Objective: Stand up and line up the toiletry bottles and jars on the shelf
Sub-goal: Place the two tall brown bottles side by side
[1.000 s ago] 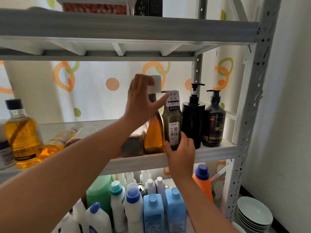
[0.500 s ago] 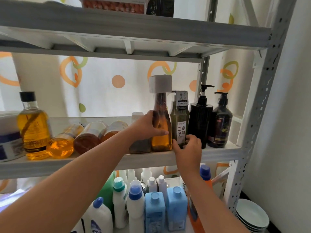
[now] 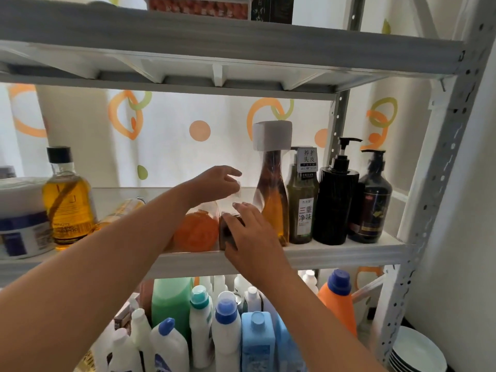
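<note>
Lower tier: detergent bottles stand packed together, among them a blue jug [image 3: 257, 342], a white bottle with a blue cap [image 3: 226, 328], a green bottle [image 3: 171, 299] and an orange bottle with a blue cap [image 3: 338, 299]
Plates: a stack of white plates [image 3: 418, 350] at lower right, outside the rack post
Right hand: right hand [image 3: 252, 237] reaches over the front edge of the middle shelf [image 3: 349, 253]; thumb and fingers are curled round the body of the small dark bottle [image 3: 226, 233]
Left hand: left hand [image 3: 214, 183] is above the same bottle; fingertips are bent together in a pinch on its white cap [image 3: 237, 189]; motion blur softens the contact
Small dark bottle: upright at the shelf front, between the lying orange bottle [image 3: 196, 232] and the amber bottle with a square white cap [image 3: 271, 205]
Lying bottles: the orange bottle lies on its side, base toward the camera; a second amber bottle [image 3: 120, 210] lies behind the left forearm
Upright row, right end: amber bottle, olive bottle with a white label [image 3: 302, 210], black pump bottle [image 3: 335, 205], dark pump bottle [image 3: 370, 208], side by side and touching
Left end: black-capped amber bottle [image 3: 68, 200] upright beside a white tub with a blue band [image 3: 22, 218]
Backdrop: white curtain [image 3: 174, 146] with orange and green rings
Top tier: a red-patterned box [image 3: 198, 6] beside a black box [image 3: 271, 9]
</note>
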Available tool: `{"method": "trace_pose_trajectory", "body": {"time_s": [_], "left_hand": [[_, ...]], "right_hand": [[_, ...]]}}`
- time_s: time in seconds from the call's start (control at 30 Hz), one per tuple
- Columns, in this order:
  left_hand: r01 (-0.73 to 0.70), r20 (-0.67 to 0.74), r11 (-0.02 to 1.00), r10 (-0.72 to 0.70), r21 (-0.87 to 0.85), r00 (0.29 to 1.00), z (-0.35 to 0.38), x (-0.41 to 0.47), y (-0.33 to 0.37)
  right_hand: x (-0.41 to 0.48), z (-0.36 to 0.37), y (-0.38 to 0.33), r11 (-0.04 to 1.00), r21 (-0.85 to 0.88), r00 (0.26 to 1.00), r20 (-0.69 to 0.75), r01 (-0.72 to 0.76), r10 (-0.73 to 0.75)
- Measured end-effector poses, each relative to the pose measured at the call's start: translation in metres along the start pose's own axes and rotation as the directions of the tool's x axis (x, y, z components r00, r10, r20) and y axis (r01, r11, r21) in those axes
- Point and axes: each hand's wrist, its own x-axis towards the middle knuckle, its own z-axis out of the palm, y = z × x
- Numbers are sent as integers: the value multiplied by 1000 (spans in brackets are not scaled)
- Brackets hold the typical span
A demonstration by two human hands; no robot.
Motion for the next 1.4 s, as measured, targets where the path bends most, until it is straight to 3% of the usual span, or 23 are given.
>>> {"method": "trace_pose_trajectory", "body": {"time_s": [0.13,0.23,0.53,0.67,0.8,0.93,1.2,1.4], "left_hand": [[57,-194,994,-37,94,980,-3,14,-10],[118,-203,984,-89,136,975,-3,27,-15],[195,-117,957,-173,216,978,11,63,-32],[251,-155,961,-232,115,960,7,71,-34],[206,-173,978,-200,22,964,-1,75,-26],[181,-292,958,-243,-224,925,-12,73,-17],[244,45,761,-273,-601,961,-17,46,-10],[227,-7,832,-267,-506,964,-5,25,-8]], "right_hand": [[19,-3,-2,985,-171,956,293,39,13],[26,-5,-3,985,-163,941,339,56,3],[18,5,3,997,-35,963,265,67,-55],[7,17,8,991,-51,990,73,125,-121],[-3,31,8,987,-85,984,-104,133,-142],[-12,40,6,977,-148,947,-260,157,-191],[-17,54,15,964,-190,923,-302,186,-237],[-20,64,16,974,-143,929,-301,178,-214]]}}
